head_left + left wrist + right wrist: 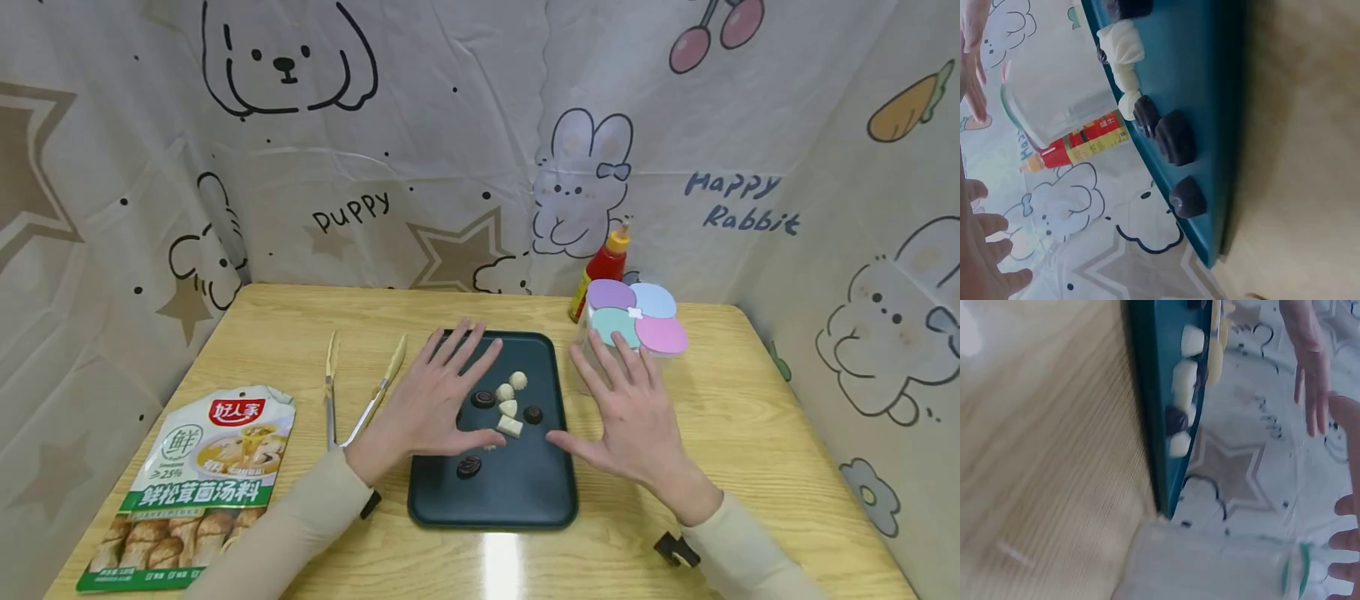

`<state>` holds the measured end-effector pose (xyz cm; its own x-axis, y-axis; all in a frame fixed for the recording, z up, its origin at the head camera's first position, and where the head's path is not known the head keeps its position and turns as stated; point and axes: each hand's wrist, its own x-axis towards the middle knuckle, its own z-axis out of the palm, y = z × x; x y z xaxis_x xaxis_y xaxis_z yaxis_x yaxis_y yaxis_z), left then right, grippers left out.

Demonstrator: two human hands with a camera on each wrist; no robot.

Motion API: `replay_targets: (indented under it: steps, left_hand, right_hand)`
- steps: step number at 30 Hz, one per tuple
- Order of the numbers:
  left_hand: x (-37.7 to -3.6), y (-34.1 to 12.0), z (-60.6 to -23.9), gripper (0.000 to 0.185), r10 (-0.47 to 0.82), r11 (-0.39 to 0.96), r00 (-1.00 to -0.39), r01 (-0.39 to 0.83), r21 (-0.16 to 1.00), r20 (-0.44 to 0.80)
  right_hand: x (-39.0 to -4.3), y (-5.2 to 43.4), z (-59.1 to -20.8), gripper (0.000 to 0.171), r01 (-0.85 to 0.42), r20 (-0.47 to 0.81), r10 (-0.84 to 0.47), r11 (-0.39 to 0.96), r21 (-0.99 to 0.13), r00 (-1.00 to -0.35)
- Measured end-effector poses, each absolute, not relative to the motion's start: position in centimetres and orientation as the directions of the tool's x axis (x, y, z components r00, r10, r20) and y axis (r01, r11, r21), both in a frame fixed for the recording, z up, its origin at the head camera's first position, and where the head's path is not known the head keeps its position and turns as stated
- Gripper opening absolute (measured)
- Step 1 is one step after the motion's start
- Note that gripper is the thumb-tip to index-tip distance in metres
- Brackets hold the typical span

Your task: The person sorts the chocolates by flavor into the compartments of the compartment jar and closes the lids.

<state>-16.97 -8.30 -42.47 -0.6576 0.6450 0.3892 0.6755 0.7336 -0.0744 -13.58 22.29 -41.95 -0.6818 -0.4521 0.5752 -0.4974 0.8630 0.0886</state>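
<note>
the left hand (438, 400) is held over the left part of the dark tray (495, 500), its fingers spread wide, and nothing is gripped by it. the right hand (630, 417) is held likewise at the tray's right edge, on the near side of the plastic tub (630, 321), also gripping nothing. on the tray, in the middle of the table (750, 417), white pieces (511, 427) and dark pieces (468, 467) are seen, some partly hidden. to the left are laid the spread tongs (369, 408) and a soup packet (187, 500); behind the tub a red bottle (603, 265) is placed.
</note>
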Motion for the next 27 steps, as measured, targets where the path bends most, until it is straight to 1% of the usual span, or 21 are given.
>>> replay_targets:
  steps: [4,7,10,15,18,21,27]
  left_hand:
    - [-18.9,-6.6,-42.0,0.119,0.663,0.71,-0.626,0.7,-0.081,0.41]
    - [-20.3,-5.2,-41.8,0.113,0.683,0.68,-0.594,0.729,-0.075,0.426]
    - [-21.5,-3.9,-41.5,0.108,0.698,0.652,-0.567,0.756,-0.061,0.438]
    - [-23.5,-2.0,-41.1,0.097,0.735,0.604,-0.538,0.796,-0.037,0.413]
    - [-24.6,-0.9,-41.0,0.09,0.757,0.582,-0.529,0.813,-0.029,0.384]
    - [-25.6,0.2,-40.9,0.087,0.769,0.573,-0.533,0.819,-0.014,0.353]
    - [-26.8,2.5,-40.6,0.084,0.778,0.567,-0.54,0.824,0.011,0.32]
  right_hand:
    - [-14.7,24.2,-41.7,0.105,-0.51,0.645,-0.423,0.858,0.061,-0.636]
    - [-15.4,25.5,-41.6,0.099,-0.512,0.682,-0.389,0.858,0.025,-0.619]
    - [-16.1,26.7,-41.5,0.094,-0.511,0.706,-0.356,0.859,-0.01,-0.612]
    - [-17.4,28.3,-41.4,0.088,-0.517,0.723,-0.313,0.853,-0.071,-0.616]
    - [-18.1,29.0,-41.4,0.085,-0.534,0.719,-0.302,0.838,-0.112,-0.625]
    - [-18.7,29.5,-41.6,0.084,-0.539,0.711,-0.297,0.831,-0.136,-0.637]
    - [-19.5,29.6,-41.7,0.084,-0.526,0.709,-0.292,0.841,-0.129,-0.642]
